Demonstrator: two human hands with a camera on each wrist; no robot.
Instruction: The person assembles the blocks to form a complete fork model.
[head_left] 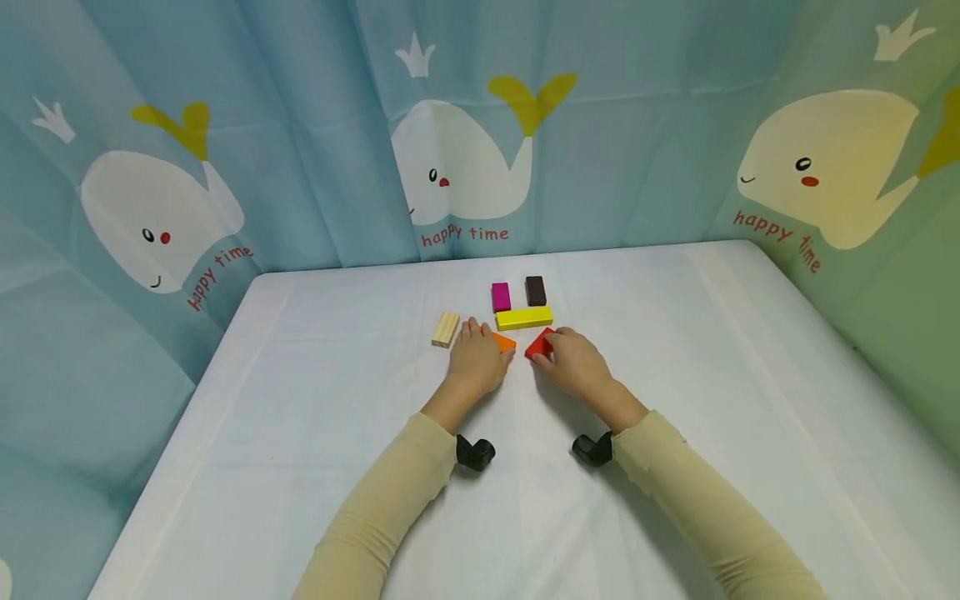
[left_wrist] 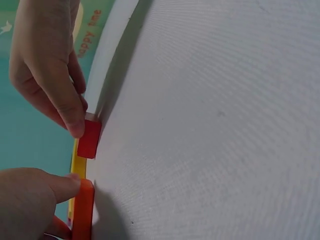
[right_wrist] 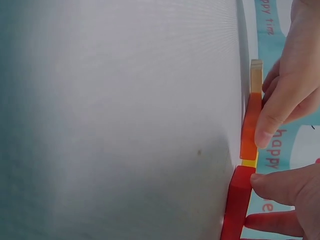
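While your left hand [head_left: 478, 360] grips the orange block [head_left: 505, 342] and your right hand [head_left: 579, 363] pinches the red block [head_left: 537, 345], toward the far middle of the tabletop [head_left: 337, 375], the relation to judge is the small gap between those blocks: they slant so that their facing ends come nearest you. Just beyond lies the yellow block [head_left: 524, 318], long axis crosswise, with magenta [head_left: 501, 297] and dark [head_left: 536, 291] blocks behind it and a plain wooden block [head_left: 446, 330] beside your left hand; no container shows.
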